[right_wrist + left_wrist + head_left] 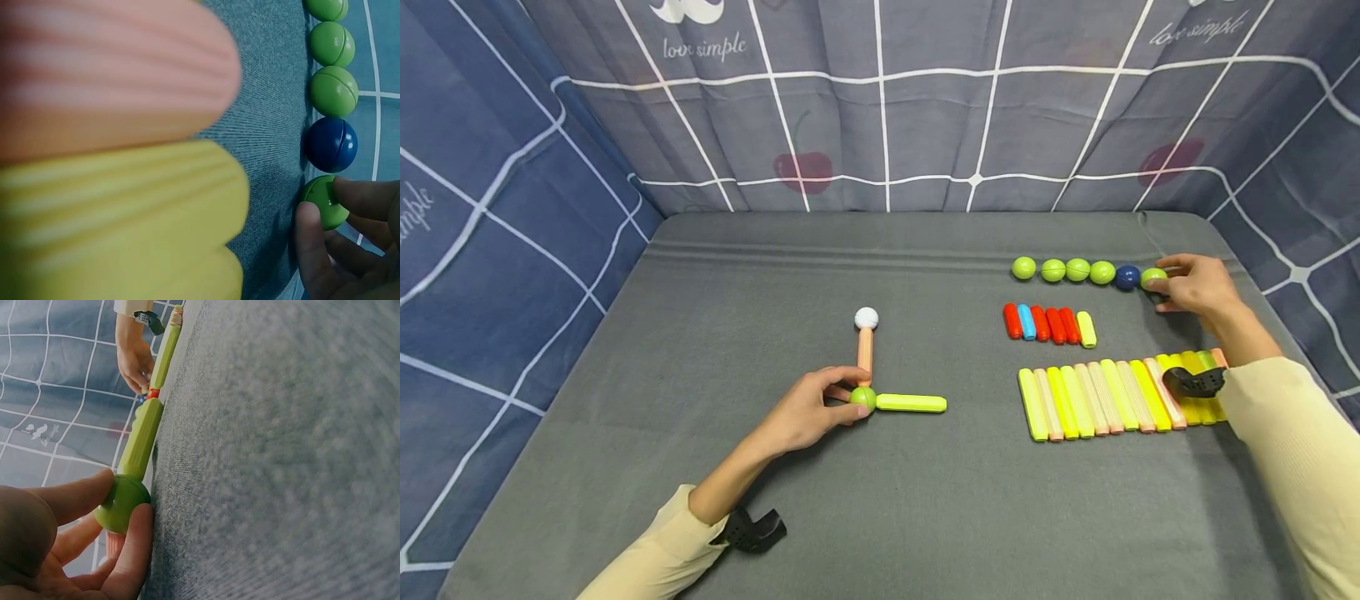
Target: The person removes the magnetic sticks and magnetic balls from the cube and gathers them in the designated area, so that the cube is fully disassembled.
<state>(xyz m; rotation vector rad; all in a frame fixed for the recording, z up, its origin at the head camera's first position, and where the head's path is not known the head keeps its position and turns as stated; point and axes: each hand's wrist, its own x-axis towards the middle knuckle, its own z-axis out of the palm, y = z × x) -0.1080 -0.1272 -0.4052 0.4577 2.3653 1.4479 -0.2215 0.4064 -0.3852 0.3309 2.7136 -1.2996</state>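
Observation:
My left hand (pixel 805 408) pinches a green ball (pixel 863 397) between thumb and fingers on the grey cloth. From that ball a yellow-green rod (pixel 912 403) points right, and a pink-orange rod (pixel 865 348) runs away from me to a white ball (pixel 866 317). In the left wrist view, the yellow-green rod (pixel 141 437) meets the held ball. At the far right, my right hand (pixel 1201 287) pinches another green ball (pixel 325 201), the last in a row. Right beside it sits a dark blue ball (pixel 332 144), then several more green balls (pixel 1077 269).
Short red rods (pixel 1039 323), with a blue rod (pixel 1027 322) and a yellow one (pixel 1086 329), lie in front of the balls. Nearer me, long yellow and pink rods (pixel 1097 400) lie side by side under my right forearm. A checked curtain (pixel 925 125) borders the table.

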